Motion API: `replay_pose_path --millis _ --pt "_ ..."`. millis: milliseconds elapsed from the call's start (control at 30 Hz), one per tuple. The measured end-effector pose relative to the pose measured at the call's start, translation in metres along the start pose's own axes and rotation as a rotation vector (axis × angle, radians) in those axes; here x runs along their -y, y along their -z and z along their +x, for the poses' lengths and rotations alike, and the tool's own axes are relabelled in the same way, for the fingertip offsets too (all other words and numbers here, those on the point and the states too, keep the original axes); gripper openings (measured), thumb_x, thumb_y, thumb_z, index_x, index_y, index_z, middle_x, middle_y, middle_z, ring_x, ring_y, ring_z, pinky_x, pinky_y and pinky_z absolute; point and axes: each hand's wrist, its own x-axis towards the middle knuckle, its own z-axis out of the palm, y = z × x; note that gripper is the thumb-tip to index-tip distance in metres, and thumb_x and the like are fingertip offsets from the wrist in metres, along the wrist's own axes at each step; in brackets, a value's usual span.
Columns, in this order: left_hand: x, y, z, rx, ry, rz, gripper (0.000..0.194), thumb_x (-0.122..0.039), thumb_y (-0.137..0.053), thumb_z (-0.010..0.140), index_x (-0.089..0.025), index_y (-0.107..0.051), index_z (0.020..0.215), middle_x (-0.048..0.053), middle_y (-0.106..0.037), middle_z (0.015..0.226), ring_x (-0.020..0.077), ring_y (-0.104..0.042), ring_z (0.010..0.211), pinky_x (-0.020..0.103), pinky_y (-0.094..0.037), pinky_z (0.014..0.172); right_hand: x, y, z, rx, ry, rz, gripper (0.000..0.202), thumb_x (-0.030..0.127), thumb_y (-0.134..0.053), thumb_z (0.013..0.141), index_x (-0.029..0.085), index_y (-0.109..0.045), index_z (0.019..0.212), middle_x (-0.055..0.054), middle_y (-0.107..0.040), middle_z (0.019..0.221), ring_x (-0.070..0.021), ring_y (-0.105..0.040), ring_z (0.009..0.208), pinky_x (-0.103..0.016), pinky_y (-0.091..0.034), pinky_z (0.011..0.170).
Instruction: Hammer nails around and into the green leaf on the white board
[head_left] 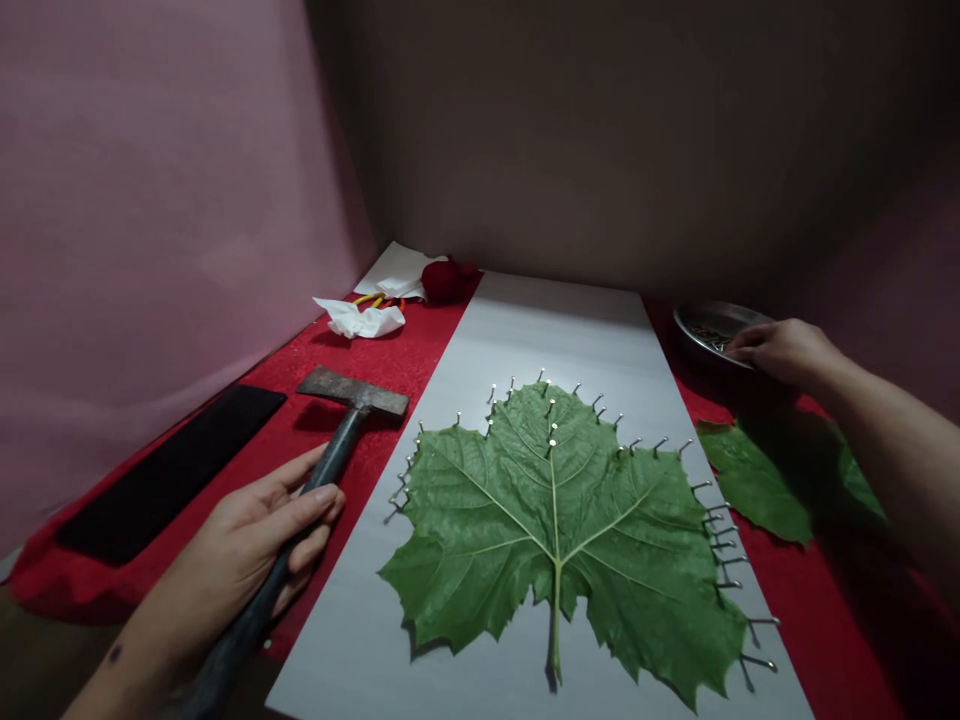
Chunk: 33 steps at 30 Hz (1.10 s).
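Note:
My left hand [274, 525] is wrapped round the dark handle of a hammer [352, 392], its metal head tilted up over the red cloth. A large green leaf [495, 520] lies on a white board [562, 330]. Several nails [724, 545] stand along the leaf's top and side edges, and a few run down its central vein. At the far right, my right hand [787, 350] reaches into a round metal bowl [712, 318] of loose nails. Its fingertips are down among the nails, so what they pinch, if anything, is hidden.
A second green leaf [757, 480] lies under my right forearm. On the left of the red cloth [315, 400] is a long black flat object [172, 470]. Crumpled white tissue [364, 318], yellow and orange handles and a red ball-like thing [446, 280] sit at the back left. Walls rise behind.

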Motion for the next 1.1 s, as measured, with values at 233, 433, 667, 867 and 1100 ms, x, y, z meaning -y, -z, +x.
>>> replay_pose_path --millis 233,433,667,867,1100 --pt "-0.001 -0.001 0.0 0.013 0.004 -0.016 0.062 -0.04 -0.074 0.068 -0.031 -0.052 0.125 -0.008 -0.042 0.042 0.0067 -0.027 0.029 0.015 -0.029 0.025 0.005 0.017 -0.005 0.043 -0.183 -0.111 0.034 0.025 -0.066 0.075 0.008 -0.073 0.103 -0.017 -0.07 0.089 -0.0096 -0.045 0.056 -0.033 -0.035 0.06" --pt "0.0 0.0 -0.001 0.037 -0.034 -0.013 0.058 -0.042 -0.072 0.07 -0.032 -0.053 0.124 -0.009 -0.043 0.043 0.007 -0.03 0.029 0.015 -0.029 0.025 0.027 0.045 -0.026 -0.218 -0.208 0.262 0.035 0.012 -0.063 0.074 0.008 -0.071 0.108 -0.02 -0.07 0.091 -0.0093 -0.048 0.055 -0.034 -0.039 0.056" --pt "0.002 0.002 0.0 0.096 -0.086 0.016 0.054 -0.04 -0.068 0.073 -0.029 -0.051 0.123 -0.009 -0.044 0.043 0.0072 -0.03 0.028 0.015 -0.029 0.026 0.099 0.098 -0.112 0.053 -0.257 0.939 0.008 0.019 -0.071 0.065 0.016 -0.074 0.071 -0.013 -0.063 0.072 -0.0138 -0.055 0.059 -0.035 -0.042 0.052" --pt "0.002 0.002 0.001 0.151 -0.141 0.041 0.037 -0.039 -0.065 0.076 -0.024 -0.054 0.108 -0.008 -0.044 0.045 0.0066 -0.03 0.029 0.016 -0.029 0.026 0.126 0.088 -0.185 0.463 -0.17 1.065 0.025 0.036 -0.08 0.054 0.02 -0.075 0.073 -0.007 -0.06 0.061 -0.0121 -0.049 0.045 -0.029 -0.039 0.037" --pt "0.004 0.003 -0.001 0.178 -0.192 0.052 0.027 -0.037 -0.062 0.078 -0.024 -0.052 0.1 -0.009 -0.044 0.045 0.0068 -0.03 0.028 0.016 -0.028 0.026 0.162 0.049 -0.228 0.561 0.114 0.772 0.023 0.039 -0.063 0.077 0.018 -0.071 0.078 -0.002 -0.062 0.06 -0.0107 -0.054 0.05 -0.025 -0.044 0.049"
